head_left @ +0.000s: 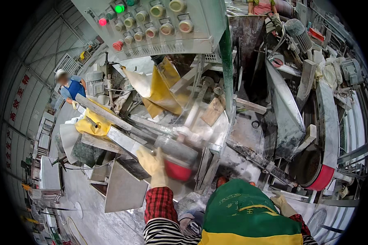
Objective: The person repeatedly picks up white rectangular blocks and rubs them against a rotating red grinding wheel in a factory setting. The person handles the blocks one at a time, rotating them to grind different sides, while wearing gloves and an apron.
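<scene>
My left hand (152,166), in a cream rubber glove, reaches forward with its fingers stretched out and a little apart. It is beside the near end of a long pale conveyor rail (124,141); whether it touches the rail I cannot tell. Close to its right is a grey drum with a red lower band (178,169), smeared by motion. My right hand (284,205), gloved alike, hangs low beside my green and yellow apron (249,208). Its fingers are partly hidden by the apron. Yellow sheeting (95,124) drapes over the rail farther off.
A control panel (151,24) with several round buttons hangs ahead. Large grey plates (284,106) and another red-banded drum (321,177) stand at right. A metal box (124,188) sits below my left hand. A person in a blue apron (74,87) stands far left; another person (262,7) is at the top.
</scene>
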Available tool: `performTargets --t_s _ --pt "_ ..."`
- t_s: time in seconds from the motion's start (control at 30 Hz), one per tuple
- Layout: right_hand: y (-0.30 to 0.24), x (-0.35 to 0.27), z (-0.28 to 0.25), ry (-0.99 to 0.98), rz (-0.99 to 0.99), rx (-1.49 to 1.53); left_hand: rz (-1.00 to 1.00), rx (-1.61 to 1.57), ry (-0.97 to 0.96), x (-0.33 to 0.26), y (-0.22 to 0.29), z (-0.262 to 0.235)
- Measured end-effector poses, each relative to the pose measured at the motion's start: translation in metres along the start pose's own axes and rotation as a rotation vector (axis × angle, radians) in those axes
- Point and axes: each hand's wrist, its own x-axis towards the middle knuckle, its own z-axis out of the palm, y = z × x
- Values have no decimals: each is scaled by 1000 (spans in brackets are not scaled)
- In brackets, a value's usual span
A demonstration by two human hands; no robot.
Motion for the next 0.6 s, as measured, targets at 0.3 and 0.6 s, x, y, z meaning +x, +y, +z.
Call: performTargets --t_s 0.3,0.6 --pt "-26 -6 -37 45 140 -39 -337 -3 -138 32 -36 37" --pt "-20 37 -5 -15 -130 123 -61 -230 -179 -72 -22 24"
